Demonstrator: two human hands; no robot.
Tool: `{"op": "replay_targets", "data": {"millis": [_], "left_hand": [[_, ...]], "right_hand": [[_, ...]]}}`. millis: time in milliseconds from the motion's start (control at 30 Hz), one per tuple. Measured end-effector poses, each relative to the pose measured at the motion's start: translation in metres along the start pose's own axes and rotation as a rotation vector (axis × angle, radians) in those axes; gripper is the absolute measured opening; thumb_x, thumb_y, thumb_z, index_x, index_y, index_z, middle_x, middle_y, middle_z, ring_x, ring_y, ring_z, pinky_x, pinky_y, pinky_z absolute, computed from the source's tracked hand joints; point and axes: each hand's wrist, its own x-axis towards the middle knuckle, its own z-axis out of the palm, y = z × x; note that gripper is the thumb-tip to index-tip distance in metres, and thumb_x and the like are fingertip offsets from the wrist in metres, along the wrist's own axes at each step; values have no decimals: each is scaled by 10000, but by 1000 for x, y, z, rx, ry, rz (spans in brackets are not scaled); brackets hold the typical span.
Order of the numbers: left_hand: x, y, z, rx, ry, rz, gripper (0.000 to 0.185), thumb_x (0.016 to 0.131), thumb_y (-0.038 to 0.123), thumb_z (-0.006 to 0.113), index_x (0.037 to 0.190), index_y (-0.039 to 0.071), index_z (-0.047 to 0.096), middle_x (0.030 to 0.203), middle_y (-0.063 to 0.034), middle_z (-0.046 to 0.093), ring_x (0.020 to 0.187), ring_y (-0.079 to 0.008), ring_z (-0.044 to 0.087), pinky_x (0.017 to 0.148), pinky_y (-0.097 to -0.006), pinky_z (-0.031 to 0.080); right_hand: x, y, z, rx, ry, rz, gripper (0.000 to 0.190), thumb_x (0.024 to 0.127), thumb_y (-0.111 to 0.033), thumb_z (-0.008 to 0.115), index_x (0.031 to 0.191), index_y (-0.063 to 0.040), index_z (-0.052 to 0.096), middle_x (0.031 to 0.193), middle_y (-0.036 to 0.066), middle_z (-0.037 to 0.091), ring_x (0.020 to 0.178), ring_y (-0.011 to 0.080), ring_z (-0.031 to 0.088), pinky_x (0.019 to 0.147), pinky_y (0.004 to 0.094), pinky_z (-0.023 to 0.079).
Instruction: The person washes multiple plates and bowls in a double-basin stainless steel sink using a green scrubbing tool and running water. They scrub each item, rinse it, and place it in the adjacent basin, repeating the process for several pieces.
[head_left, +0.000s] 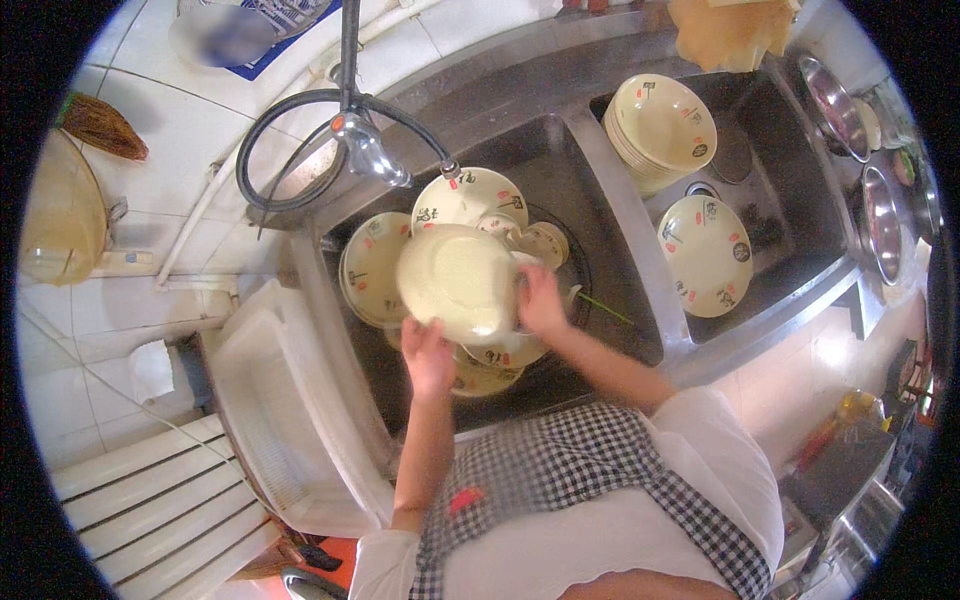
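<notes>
Both hands hold a cream plate, its underside up, over the left sink basin. My left hand grips its near left edge. At the right edge is my right hand, slightly blurred. Beneath and around it lie patterned plates: one at the back, a stack at the left and others at the near side. Small cups or bowls sit to the right of the held plate, beside a green stalk.
In the right basin stand a stack of bowls and an oval patterned plate. A spray tap with a looped black hose hangs over the back left. A white plastic crate is at the left; steel bowls are at the far right.
</notes>
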Motion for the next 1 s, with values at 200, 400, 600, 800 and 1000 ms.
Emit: {"op": "replay_targets", "data": {"millis": [200,400,600,800,1000], "left_hand": [[-15,14,39,365,-103,165,260,822,-26,504,1074,17,457,989,-73,559,853,-143,546,728,-253,449],[-48,8,102,1222,-1046,740,244,762,56,541,1004,52,571,1058,-127,582,1001,-248,552,843,-358,454],[-20,-24,76,1334,-507,633,421,758,130,578,1145,0,473,1275,-209,397,1207,-368,341,1011,-450,276],[9,-64,-27,1634,-94,-34,553,741,173,610,1182,-62,374,1159,-268,461,1091,-377,458,918,-426,372],[28,-72,-70,1296,-14,-81,419,746,115,549,1114,-20,400,1030,-244,536,955,-398,532,825,-450,408]], "right_hand": [[-3,-5,-26,-199,-150,95,399,723,-124,591,1105,-58,495,1093,178,495,1042,343,458,913,437,346],[20,-42,-212,1312,-64,624,561,807,-342,522,1250,-35,367,1150,173,502,1009,293,534,833,441,464],[-31,52,-355,1047,423,375,485,720,-60,495,1198,-1,432,1113,159,533,987,299,551,836,428,477],[-30,151,-373,732,711,596,308,790,-61,506,1088,18,520,1031,175,577,872,305,586,760,398,488],[10,51,-292,-517,651,83,348,733,-48,562,1078,-17,526,1102,157,517,992,297,499,871,362,395]]}}
